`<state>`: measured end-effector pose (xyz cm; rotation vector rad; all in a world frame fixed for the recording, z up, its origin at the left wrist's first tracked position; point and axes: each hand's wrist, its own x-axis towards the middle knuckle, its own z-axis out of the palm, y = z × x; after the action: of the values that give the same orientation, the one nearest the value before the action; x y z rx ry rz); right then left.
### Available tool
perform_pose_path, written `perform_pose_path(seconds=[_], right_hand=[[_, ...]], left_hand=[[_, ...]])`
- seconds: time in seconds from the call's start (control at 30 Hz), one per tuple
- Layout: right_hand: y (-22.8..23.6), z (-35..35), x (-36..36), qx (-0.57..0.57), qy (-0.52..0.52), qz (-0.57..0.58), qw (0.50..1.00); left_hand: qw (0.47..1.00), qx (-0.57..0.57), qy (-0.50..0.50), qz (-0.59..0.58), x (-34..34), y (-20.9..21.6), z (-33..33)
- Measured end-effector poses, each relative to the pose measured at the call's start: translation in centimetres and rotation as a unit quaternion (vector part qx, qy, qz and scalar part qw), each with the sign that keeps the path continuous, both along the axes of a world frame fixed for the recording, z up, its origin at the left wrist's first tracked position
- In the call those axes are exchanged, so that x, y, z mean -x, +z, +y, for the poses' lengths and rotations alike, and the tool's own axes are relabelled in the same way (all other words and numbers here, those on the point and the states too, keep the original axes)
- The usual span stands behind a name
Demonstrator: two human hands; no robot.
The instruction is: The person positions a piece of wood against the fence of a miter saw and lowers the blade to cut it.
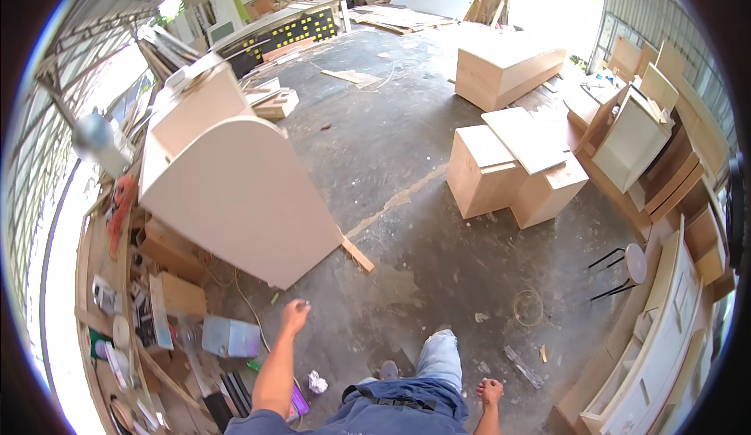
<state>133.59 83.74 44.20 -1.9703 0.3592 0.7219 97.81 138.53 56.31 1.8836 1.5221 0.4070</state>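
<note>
Left hand (295, 314): fingers pinched on a small object, raised near curved cabinet (235, 192).
Right hand (490, 392): loosely curled, holding nothing, at side.
Floor (407, 224): bare concrete.

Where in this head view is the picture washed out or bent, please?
Head view: daylight blows out the doorway at the top and the left rim; straight edges of the pale curved-top cabinet bow with fisheye distortion; the left hand looks slightly blurred.
</note>
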Motion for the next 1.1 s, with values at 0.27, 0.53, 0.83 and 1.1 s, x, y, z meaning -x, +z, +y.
perform_pose_path(seconds=[0.27,0.53,0.83,1.1], right_hand=[[-18.2,8.5,-17.4,0.171,0.032,0.017,0.985],[-1.5,39.7,-44.2,-0.006,0.154,-0.012,0.988],[2.8,74.0,-69.2,-0.017,0.196,-0.123,0.973],[-0.6,88.2,-67.2,0.040,0.203,0.150,0.967]], left_hand=[[0.981,0.093,-0.047,-0.162,-35.1,-5.9,15.3],[0.891,0.387,0.227,-0.072,-31.5,-12.2,16.1],[0.843,0.428,0.310,0.105,-37.5,-14.0,35.3],[0.964,0.160,0.198,0.074,-54.3,-9.2,68.6]])
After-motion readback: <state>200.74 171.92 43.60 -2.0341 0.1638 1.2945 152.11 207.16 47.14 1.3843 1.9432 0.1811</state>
